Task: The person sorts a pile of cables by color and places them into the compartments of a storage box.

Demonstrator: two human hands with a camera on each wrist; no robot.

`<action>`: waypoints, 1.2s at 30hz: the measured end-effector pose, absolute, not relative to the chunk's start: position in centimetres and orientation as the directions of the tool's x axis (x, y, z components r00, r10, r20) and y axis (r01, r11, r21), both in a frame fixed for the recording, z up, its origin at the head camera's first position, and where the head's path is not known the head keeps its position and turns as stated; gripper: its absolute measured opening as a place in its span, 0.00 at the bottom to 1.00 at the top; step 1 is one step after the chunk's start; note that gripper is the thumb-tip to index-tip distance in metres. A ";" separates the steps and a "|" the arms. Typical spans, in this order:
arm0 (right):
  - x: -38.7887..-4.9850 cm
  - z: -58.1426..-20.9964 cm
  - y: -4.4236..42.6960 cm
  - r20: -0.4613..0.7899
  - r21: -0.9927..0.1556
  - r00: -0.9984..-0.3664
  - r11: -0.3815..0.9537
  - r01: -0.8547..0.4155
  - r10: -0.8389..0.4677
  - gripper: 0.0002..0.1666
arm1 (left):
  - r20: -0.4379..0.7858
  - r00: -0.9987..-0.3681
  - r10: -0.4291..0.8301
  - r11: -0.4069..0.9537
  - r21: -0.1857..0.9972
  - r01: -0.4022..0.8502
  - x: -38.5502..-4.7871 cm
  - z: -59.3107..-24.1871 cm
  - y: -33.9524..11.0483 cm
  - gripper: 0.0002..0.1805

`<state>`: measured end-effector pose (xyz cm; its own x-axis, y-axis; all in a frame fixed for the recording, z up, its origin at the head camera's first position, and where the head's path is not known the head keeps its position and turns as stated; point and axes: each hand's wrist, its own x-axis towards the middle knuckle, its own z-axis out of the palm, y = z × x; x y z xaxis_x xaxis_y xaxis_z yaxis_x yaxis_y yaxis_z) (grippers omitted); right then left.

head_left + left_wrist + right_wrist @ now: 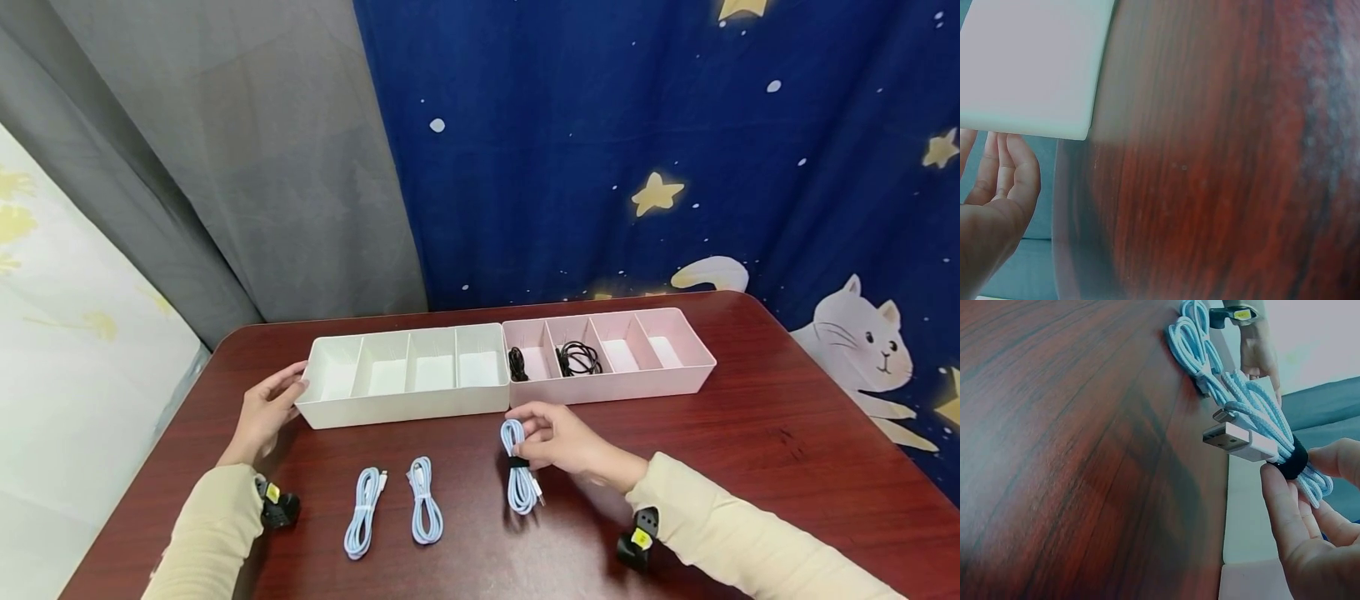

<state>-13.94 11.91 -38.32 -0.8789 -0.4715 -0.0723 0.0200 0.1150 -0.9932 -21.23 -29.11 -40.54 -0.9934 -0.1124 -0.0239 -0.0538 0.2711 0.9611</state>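
In the head view my right hand (pixel 558 442) pinches a light-blue USB cable (pixel 520 483), coiled and bound with a black strap, above the table. The right wrist view shows its white USB plug (pixel 1235 439) pointing away from the thumb. Two more coiled light-blue cables, a left one (pixel 362 517) and a right one (pixel 425 504), lie on the table between my hands. At the left end of a white divided box (pixel 405 407), my left hand (pixel 266 408) touches the end wall with its fingers. The left wrist view shows those fingers (pixel 1022 169) fairly straight against it.
A pink divided box (pixel 615 386) adjoins the white one on the right. Its two left compartments hold black cables, a small bundle (pixel 517 364) and a looser coil (pixel 579 358). Curtains (pixel 525 167) hang behind the dark-red table (pixel 750 442).
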 end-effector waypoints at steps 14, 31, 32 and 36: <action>-14.5 -37.0 12.3 -0.040 -0.989 -0.875 0.141 -0.033 -0.483 0.28 | -0.028 -0.992 -0.121 0.306 0.950 -0.064 -21.3 -40.5 -29.0 0.29; -15.6 -35.9 12.0 -0.021 -0.992 -0.871 0.121 -0.045 -0.491 0.28 | -0.037 -0.991 -0.127 0.308 0.948 -0.075 -21.2 -40.5 -29.1 0.28; -15.7 -35.8 11.9 -0.021 -0.992 -0.871 0.120 -0.044 -0.491 0.28 | -0.036 -0.991 -0.127 0.310 0.948 -0.074 -21.2 -40.5 -29.1 0.28; -16.1 -35.5 11.6 -0.027 -0.993 -0.874 0.113 -0.032 -0.485 0.28 | -0.031 -0.991 -0.130 0.312 0.947 -0.071 -21.3 -40.6 -29.1 0.27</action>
<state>-16.13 11.60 -35.51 -0.8739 -0.4853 -0.0268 -0.0324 0.1131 -0.9931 -21.29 -29.11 -40.60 -0.9910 -0.1301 -0.0309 -0.0705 0.3123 0.9473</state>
